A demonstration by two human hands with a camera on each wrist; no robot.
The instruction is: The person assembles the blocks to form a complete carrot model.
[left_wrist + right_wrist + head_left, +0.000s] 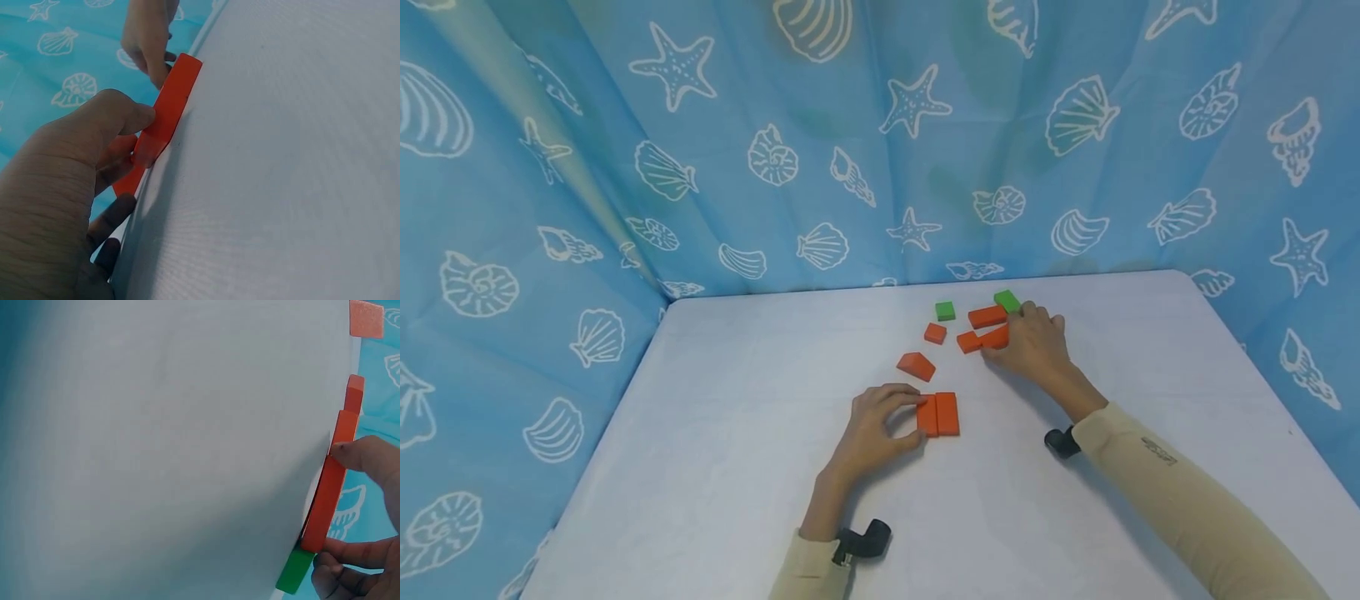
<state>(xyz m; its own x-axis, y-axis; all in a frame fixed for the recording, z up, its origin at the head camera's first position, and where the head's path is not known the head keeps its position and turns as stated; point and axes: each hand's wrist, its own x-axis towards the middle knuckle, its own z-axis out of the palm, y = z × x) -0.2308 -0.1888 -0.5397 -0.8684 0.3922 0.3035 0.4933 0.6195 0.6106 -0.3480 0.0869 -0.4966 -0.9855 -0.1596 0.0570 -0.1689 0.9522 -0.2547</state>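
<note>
Two red rectangular blocks lie side by side on the white table, and my left hand [872, 429] holds the left one [927, 417] by its near and far ends. The right one [948, 414] lies against it. In the left wrist view the thumb presses on a red block [178, 87]. Farther back, my right hand [1036, 348] grips a long red block [997, 337] between thumb and fingers, partly covering it. A small red block [968, 342] touches that block's left end. Just behind are another long red block [987, 317] and a green block [1007, 301], close to the fingertips.
Between the hands lies a red wedge-shaped block [916, 366]. Behind it are a small red block [935, 333] and a small green block [945, 311]. A blue curtain with white shells [823, 246] hangs along the back of the white table [737, 417].
</note>
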